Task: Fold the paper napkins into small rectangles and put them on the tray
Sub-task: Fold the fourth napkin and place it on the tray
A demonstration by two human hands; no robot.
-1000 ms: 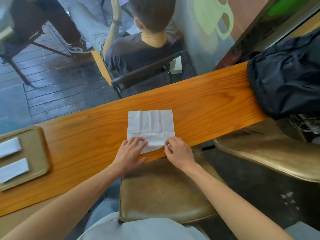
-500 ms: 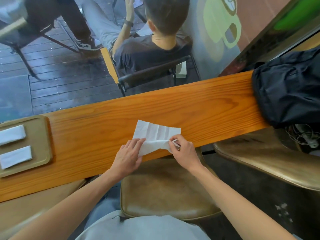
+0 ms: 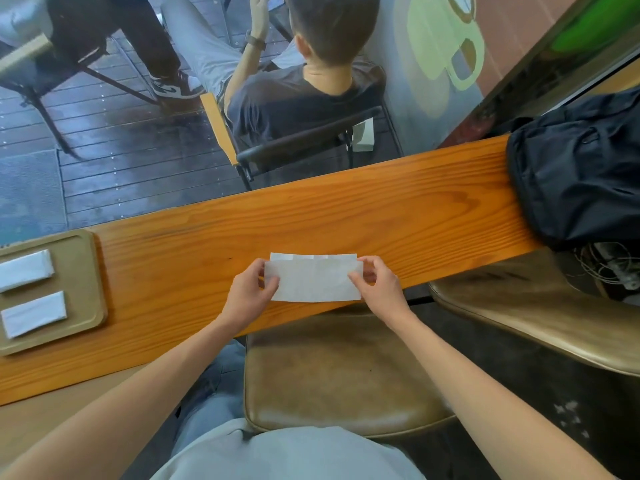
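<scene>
A white paper napkin (image 3: 313,282) lies on the wooden counter (image 3: 381,216), its near half folded over the far half so only a thin strip of the far edge shows. My left hand (image 3: 251,294) pinches the napkin's left end and my right hand (image 3: 379,287) pinches its right end. A tan tray (image 3: 86,271) sits at the counter's left end. On it lie two folded napkin rectangles, one at the back (image 3: 26,270) and one nearer to me (image 3: 34,313).
A dark backpack (image 3: 581,168) rests on the counter's right end. Brown leather stools stand under the counter, one below my hands (image 3: 339,375) and one to the right (image 3: 540,306). Behind the glass a person sits on a chair with their back to me.
The napkin lay flat and square; both hands lifted its near edge and brought it over toward the far edge, so it is now a long rectangle.
</scene>
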